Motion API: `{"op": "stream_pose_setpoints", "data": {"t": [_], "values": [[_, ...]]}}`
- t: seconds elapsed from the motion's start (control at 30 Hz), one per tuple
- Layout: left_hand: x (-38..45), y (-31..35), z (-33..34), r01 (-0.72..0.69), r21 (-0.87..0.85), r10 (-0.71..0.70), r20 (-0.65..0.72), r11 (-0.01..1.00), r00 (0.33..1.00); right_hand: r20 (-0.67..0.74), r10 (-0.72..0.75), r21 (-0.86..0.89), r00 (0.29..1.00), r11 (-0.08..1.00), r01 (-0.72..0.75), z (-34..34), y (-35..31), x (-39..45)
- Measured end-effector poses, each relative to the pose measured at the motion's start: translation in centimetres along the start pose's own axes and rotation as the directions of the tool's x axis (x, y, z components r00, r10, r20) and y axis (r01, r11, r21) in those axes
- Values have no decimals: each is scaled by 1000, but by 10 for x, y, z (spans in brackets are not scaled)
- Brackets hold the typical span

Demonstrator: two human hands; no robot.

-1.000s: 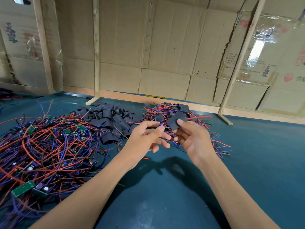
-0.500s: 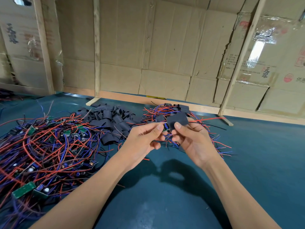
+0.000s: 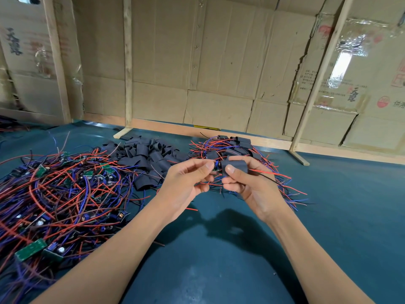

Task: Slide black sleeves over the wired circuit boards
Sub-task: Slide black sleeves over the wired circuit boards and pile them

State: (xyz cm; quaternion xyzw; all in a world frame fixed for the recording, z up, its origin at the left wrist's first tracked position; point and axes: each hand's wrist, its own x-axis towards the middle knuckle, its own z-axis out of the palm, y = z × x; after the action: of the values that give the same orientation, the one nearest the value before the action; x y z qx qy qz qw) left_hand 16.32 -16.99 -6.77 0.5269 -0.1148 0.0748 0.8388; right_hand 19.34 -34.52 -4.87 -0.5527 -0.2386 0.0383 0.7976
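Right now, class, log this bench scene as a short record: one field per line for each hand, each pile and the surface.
left hand: pinches a wired circuit board at the sleeve's mouth
right hand: grips a black sleeve
unsleeved boards pile: left, tangled red and blue wires, green boards
loose sleeves pile: centre, behind the left hand
sleeved boards pile: behind the hands
surface: teal mat

A single wide-angle view from the person's head looks forward and down across a blue-green table (image 3: 328, 216), toward a cardboard wall (image 3: 219, 62) at its far edge. It sits close: both forearms reach in from the bottom edge, and the straight posts bow near the frame's sides.
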Motion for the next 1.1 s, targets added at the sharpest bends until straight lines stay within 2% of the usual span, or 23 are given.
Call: {"op": "stream_pose_setpoints", "data": {"t": [0.1, 0.33, 0.5, 0.6, 1.1], "values": [[-1, 0, 2, 1, -18, -1, 7, 1000, 1000, -48, -30, -22, 998, 999, 29, 2, 1, 0], [-4, 2, 5, 31, -15, -31, -4, 999, 1000, -57, -41, -59, 998, 998, 37, 4, 1, -2], [-4, 5, 8, 47, -43, -48, -27, 998, 998, 56, 45, 35, 997, 998, -47, 1, 0, -1], [-4, 8, 7, 55, -61, -58, -50, 997, 997, 76, 50, 52, 996, 997, -54, -1, 1, 0], [-5, 10, 7, 67, -16, -68, -32, 998, 997, -18, 44, 49, 999, 998, -43, 0, 4, 1]]}}
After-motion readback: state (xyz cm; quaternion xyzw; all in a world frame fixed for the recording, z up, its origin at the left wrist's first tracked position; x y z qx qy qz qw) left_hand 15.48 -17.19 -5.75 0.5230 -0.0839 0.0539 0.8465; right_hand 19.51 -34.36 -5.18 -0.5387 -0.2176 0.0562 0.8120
